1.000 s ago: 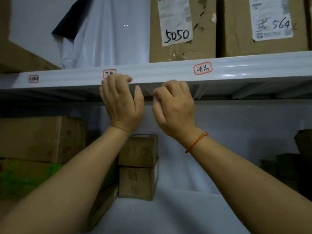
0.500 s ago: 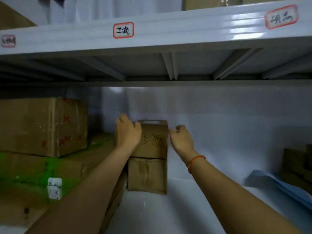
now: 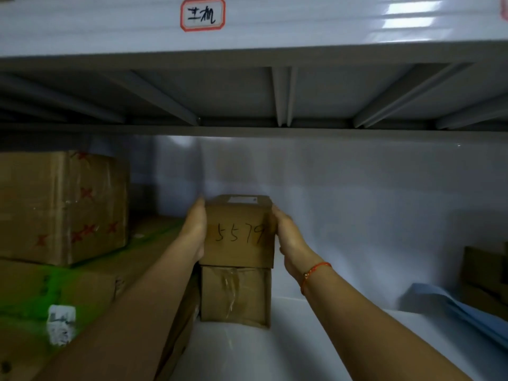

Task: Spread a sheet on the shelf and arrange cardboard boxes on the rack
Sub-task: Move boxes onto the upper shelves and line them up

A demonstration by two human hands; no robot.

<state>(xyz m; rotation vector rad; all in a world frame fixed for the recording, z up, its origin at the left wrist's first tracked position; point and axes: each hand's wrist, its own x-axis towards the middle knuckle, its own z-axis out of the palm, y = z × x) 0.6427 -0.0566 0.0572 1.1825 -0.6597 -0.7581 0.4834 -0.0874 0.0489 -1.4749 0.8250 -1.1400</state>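
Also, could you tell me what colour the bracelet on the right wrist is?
Red-orange bracelet, seen clearly in the head view.

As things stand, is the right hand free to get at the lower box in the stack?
Probably yes. The right hand presses the right side of the 5579 box, directly above the lower box. The lower box's right side faces bare white sheet, with nothing in between.
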